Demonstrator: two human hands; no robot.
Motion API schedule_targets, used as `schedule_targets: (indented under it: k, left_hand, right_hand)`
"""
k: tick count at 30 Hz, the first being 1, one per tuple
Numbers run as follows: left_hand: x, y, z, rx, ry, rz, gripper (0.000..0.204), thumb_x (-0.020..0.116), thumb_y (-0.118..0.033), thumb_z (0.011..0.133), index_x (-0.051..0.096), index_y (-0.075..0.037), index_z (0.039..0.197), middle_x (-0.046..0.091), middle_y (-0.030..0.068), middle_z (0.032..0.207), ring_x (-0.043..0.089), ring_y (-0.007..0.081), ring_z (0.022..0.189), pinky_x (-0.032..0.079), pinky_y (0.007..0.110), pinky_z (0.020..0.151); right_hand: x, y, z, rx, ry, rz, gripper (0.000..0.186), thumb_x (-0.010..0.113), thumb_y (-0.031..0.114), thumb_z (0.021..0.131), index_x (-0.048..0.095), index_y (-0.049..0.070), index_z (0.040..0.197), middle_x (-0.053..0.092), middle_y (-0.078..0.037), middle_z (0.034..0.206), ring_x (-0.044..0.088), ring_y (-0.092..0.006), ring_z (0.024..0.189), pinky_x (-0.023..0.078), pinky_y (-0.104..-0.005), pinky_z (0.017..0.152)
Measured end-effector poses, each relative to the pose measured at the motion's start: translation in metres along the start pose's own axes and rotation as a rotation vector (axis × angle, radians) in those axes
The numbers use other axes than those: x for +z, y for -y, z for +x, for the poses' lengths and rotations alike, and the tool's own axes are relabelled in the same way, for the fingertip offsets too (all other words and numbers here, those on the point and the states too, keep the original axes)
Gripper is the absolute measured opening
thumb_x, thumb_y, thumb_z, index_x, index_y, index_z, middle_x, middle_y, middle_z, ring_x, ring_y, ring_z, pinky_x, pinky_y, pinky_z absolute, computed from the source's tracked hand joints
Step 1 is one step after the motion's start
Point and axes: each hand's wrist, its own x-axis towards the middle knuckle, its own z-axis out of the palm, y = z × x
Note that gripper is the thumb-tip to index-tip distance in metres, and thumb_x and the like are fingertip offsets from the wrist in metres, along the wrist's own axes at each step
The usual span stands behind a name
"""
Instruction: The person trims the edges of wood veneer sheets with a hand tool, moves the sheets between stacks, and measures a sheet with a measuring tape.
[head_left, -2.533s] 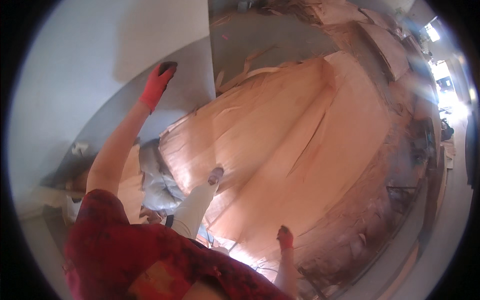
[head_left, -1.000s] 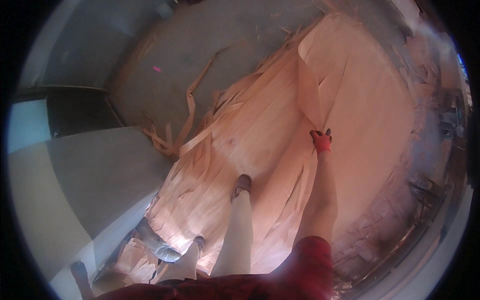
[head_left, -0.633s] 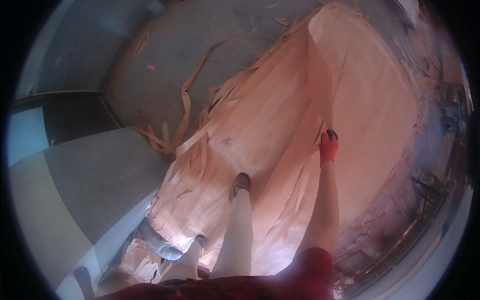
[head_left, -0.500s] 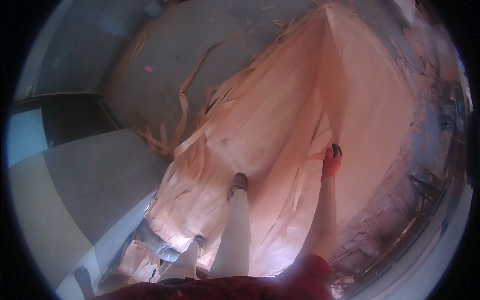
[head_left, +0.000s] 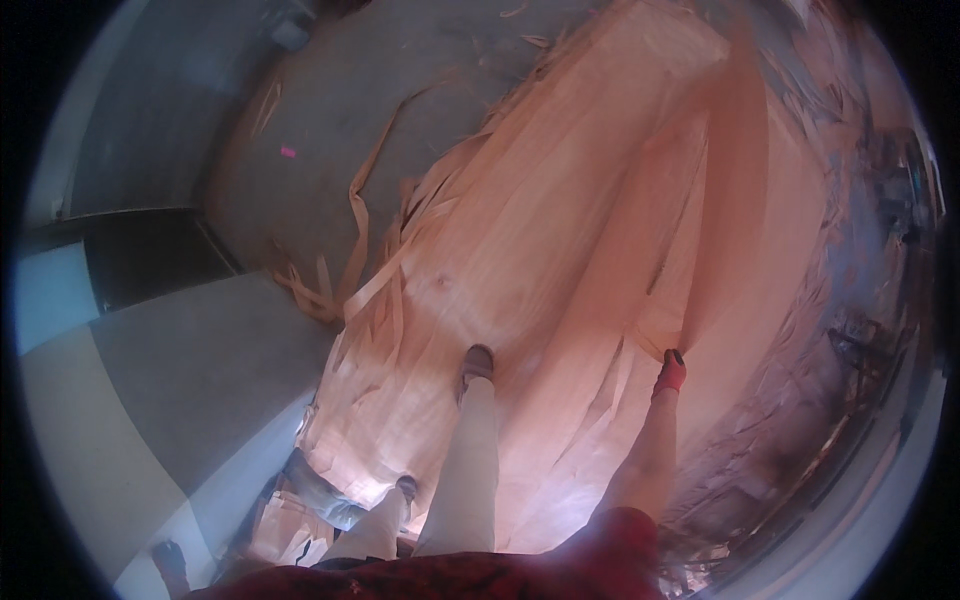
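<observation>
My right hand (head_left: 671,372), in a red glove with black fingertips, is closed on the near end of a thin wood veneer sheet (head_left: 735,190). That sheet rises in a long, motion-blurred fold from my fingers toward the far right. Beneath it lies a broad pile of similar reddish-tan veneer sheets (head_left: 540,230), with splits and ragged edges. At the lower left rim, a dark shape (head_left: 170,566) looks like my gloved left hand, away from the pile; its fingers cannot be made out.
My shoe (head_left: 478,362) stands on the veneer. Loose strips (head_left: 360,215) trail over the grey floor (head_left: 310,190) at left. Torn scraps (head_left: 760,470) line the right side beside dark machinery (head_left: 860,350). A grey-blue rounded object (head_left: 322,492) lies near my other foot.
My right hand has drawn nearer to me, still gripping the veneer. The lifted sheet has swung right, and its far end has left the pile's far corner, baring more veneer beneath.
</observation>
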Motion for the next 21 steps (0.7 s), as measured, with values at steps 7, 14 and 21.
schedule_targets:
  k: [7, 14, 21]
  left_hand:
    - [0.005, 0.02, -0.014, 0.093, -0.08, 0.113, 0.031, 0.064, -0.015, 0.086, 0.061, -0.007, 0.116, 0.063, 0.0109, 0.096, 0.061, 0.0278, 0.087, 0.05, 0.04, 0.073]
    - [0.018, 0.017, -0.021, 0.189, -0.136, 0.271, 0.031, 0.063, -0.014, 0.086, 0.06, -0.005, 0.116, 0.063, 0.0109, 0.099, 0.06, 0.0266, 0.088, 0.05, 0.039, 0.076]
    - [0.019, 0.022, -0.041, 0.321, -0.202, 0.443, 0.03, 0.063, -0.013, 0.087, 0.06, -0.004, 0.115, 0.062, 0.0108, 0.101, 0.06, 0.0254, 0.09, 0.05, 0.038, 0.079]
  right_hand:
    - [-0.016, 0.001, -0.008, 0.341, 0.078, -0.107, 0.055, 0.064, 0.036, 0.089, 0.054, 0.016, 0.14, 0.055, -0.004, 0.141, 0.043, -0.0278, 0.134, 0.026, -0.0573, 0.107]
    - [-0.019, -0.029, -0.015, 0.338, 0.154, 0.01, 0.061, 0.06, 0.041, 0.091, 0.046, 0.021, 0.148, 0.044, 0.0, 0.154, 0.033, -0.0321, 0.144, 0.018, -0.0644, 0.11]
    - [-0.004, -0.063, -0.012, 0.546, 0.133, -0.004, 0.06, 0.056, 0.044, 0.093, 0.046, 0.019, 0.146, 0.044, 0.001, 0.153, 0.041, -0.0279, 0.138, 0.023, -0.0616, 0.109]
